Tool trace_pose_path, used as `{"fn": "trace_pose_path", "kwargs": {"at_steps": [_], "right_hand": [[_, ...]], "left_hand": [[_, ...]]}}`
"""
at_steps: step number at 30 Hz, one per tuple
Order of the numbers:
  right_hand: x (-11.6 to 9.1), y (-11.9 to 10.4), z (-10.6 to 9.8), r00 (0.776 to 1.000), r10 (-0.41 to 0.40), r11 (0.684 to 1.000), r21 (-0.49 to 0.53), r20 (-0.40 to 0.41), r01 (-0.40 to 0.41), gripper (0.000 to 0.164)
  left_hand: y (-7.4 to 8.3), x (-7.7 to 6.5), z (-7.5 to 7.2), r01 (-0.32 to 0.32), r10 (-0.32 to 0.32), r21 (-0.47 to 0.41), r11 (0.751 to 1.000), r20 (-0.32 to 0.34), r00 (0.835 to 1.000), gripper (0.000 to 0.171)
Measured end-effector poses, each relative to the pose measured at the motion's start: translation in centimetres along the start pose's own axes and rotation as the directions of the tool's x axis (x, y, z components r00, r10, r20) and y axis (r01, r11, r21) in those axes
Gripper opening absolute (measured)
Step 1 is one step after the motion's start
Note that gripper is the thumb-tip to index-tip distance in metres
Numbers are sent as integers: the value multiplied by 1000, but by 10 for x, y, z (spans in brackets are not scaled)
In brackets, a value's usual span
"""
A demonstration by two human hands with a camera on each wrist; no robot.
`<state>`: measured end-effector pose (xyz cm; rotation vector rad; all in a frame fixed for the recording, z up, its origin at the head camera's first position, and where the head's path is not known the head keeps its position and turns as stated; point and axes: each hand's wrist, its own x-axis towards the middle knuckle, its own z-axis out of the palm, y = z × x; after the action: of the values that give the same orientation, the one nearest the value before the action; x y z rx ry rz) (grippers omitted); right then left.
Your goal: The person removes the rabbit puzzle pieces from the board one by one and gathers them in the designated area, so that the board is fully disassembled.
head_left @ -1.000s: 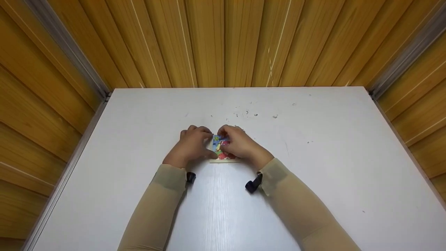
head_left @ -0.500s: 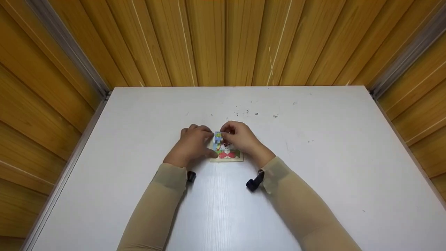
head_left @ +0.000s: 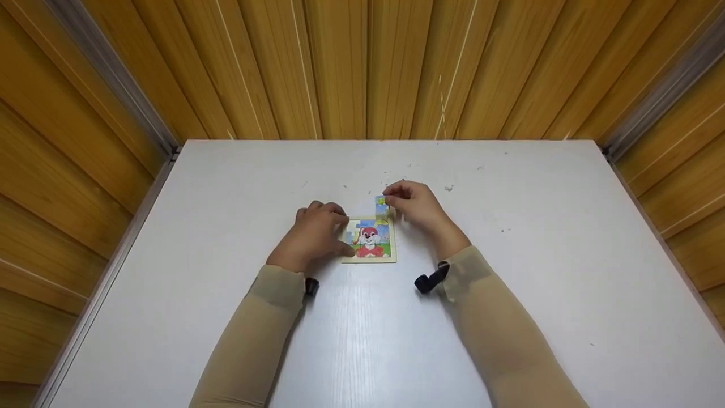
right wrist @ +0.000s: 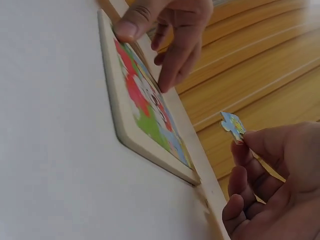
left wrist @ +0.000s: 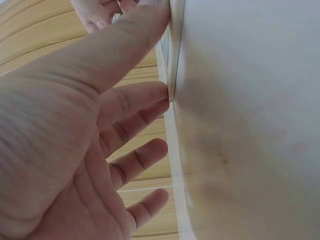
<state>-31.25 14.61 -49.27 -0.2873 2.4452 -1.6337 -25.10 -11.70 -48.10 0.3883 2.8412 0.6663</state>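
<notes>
A small square jigsaw puzzle (head_left: 382,249) in a pale wooden frame lies flat on the white table, showing a red-and-white cartoon animal. Pale bare backing shows in the picture's upper left corner. My left hand (head_left: 311,235) rests at the frame's left side, thumb on the near part and forefinger at the far corner; in the left wrist view its fingers (left wrist: 142,160) are straight and spread. Just beyond the puzzle's far right edge, my right hand (head_left: 422,209) pinches a blue and yellow puzzle piece (right wrist: 233,123) between thumb and forefinger, raised off the board.
The white table (head_left: 170,317) spreads around the puzzle, with small dark marks (head_left: 448,187) on its surface towards the back. Wood-patterned panels (head_left: 340,68) stand behind it and at both sides. A black wrist camera (head_left: 425,283) sits under the right wrist.
My right hand has lifted the blue and yellow piece from the puzzle's upper left and carried it right and away from me. My left hand stays at the frame.
</notes>
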Motion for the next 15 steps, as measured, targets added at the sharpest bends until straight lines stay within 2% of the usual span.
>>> {"fn": "trace_pose_path", "kwargs": {"at_steps": [4, 10, 15], "right_hand": [[2, 4, -17, 996, 71, 996, 56, -50, -69, 22], [2, 8, -37, 977, 190, 976, 129, -95, -177, 27], [2, 13, -55, 972, 219, 974, 84, -83, -212, 30]], "left_hand": [[-1, 0, 0, 0, 0, -11, 1000, -5, 1000, 67], [-2, -2, 2, -9, 9, -4, 1000, -15, 1000, 68], [0, -4, 5, 0, 0, -6, 1000, -15, 1000, 68]]}}
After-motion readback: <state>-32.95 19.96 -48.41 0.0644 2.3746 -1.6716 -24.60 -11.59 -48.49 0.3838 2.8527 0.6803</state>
